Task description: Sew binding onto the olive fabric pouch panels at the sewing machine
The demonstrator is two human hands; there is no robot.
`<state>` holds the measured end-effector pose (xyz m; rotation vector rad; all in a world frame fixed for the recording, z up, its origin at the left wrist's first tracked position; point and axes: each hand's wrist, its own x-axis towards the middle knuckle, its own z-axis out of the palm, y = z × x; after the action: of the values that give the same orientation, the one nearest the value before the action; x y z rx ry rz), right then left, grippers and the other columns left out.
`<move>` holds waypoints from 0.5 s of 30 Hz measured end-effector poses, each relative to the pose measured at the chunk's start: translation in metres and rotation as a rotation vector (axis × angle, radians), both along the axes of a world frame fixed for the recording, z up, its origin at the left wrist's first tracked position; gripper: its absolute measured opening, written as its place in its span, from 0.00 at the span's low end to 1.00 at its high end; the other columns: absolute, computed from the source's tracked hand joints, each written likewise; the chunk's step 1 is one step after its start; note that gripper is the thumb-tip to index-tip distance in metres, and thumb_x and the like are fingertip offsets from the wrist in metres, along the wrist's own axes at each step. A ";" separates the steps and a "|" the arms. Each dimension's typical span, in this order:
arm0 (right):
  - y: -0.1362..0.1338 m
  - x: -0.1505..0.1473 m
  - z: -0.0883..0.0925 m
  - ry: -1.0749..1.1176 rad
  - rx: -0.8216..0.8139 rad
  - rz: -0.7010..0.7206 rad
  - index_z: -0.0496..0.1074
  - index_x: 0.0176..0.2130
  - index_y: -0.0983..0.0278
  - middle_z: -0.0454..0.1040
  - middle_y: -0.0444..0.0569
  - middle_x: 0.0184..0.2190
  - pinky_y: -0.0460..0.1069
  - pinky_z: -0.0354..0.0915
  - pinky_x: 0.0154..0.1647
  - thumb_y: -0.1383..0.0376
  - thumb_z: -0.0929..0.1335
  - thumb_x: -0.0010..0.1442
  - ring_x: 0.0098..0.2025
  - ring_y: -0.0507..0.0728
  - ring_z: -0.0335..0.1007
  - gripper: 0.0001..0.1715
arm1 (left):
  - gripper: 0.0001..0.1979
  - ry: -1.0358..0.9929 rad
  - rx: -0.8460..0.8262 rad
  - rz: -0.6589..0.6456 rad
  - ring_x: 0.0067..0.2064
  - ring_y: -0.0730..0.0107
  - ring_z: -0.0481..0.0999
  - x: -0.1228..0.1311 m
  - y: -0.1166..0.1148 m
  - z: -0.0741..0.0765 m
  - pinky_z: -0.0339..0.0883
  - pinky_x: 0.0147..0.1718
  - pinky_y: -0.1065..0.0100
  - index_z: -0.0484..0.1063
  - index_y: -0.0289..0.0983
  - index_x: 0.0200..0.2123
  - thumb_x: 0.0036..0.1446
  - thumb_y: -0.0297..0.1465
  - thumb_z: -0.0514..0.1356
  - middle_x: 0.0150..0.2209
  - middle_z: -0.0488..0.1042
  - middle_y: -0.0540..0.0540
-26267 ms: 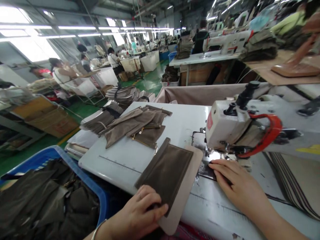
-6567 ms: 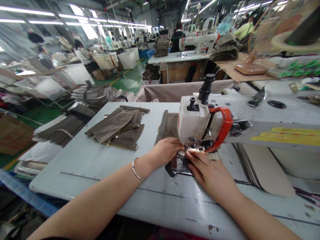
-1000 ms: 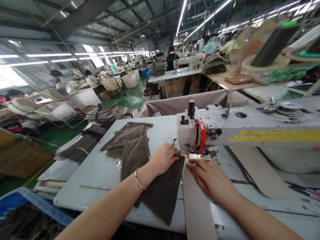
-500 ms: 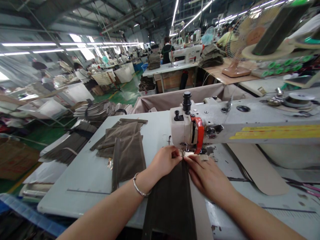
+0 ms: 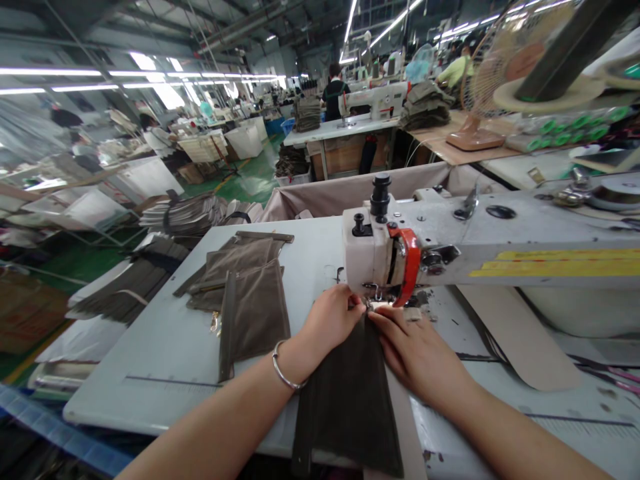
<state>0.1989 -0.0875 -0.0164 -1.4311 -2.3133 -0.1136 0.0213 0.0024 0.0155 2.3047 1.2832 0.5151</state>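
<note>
A dark brown fabric panel (image 5: 345, 400) lies lengthwise below the head of a sewing machine (image 5: 373, 253), its far end at the presser foot. My left hand (image 5: 333, 320), with a silver bangle at the wrist, is closed in a pinch on the panel's far left corner. My right hand (image 5: 413, 343) has its fingers together at the far right corner, thumb tucked under, gripping the edge. A pale beige strip (image 5: 407, 420) shows beneath the panel's right side. The fingertips partly hide the fabric end near the needle.
Several brown fabric pieces (image 5: 255, 300) lie on the table left of my hands, beside small shiny metal bits (image 5: 215, 324). A long beige panel (image 5: 520, 340) lies under the machine arm. Scissors (image 5: 613, 373) rest at far right. Bundled stacks (image 5: 135, 270) stand beyond the left edge.
The view has shifted slightly. The panel's near end has swung a little to the right, and more of its lower edge shows. Both hands keep their hold near the presser foot.
</note>
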 end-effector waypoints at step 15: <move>-0.002 0.003 -0.001 0.022 -0.019 0.033 0.66 0.56 0.65 0.68 0.55 0.55 0.57 0.62 0.49 0.66 0.61 0.67 0.50 0.61 0.66 0.19 | 0.08 0.139 0.311 -0.315 0.52 0.61 0.71 -0.014 -0.027 0.005 0.64 0.55 0.59 0.72 0.36 0.43 0.65 0.28 0.54 0.47 0.74 0.44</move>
<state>0.2019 -0.0890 -0.0170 -1.3953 -2.3252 -0.0666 0.0072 -0.0250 0.0201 2.7791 0.9201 0.4782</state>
